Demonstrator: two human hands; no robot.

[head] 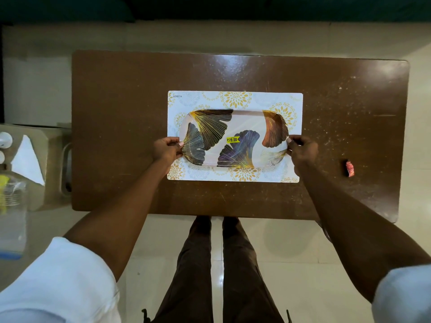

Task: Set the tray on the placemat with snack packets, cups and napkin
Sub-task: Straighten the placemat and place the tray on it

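At the far left, on a beige side stand, a white folded napkin is laid flat, apparently kept within reach for a later step. The left hand is curled round the left short end of the tray, thumb pressed on the rim, so that it is kept level. The tray, a glossy rounded oblong printed with ribbed fan-shaped leaves and marked by a yellow price sticker, is held on or just over the middle of the placemat, a thin white sheet with gold medallions laid on the scuffed brown table. The right hand is clasped round the opposite end. Well apart at the right, a small crumpled red wrapper is seen.
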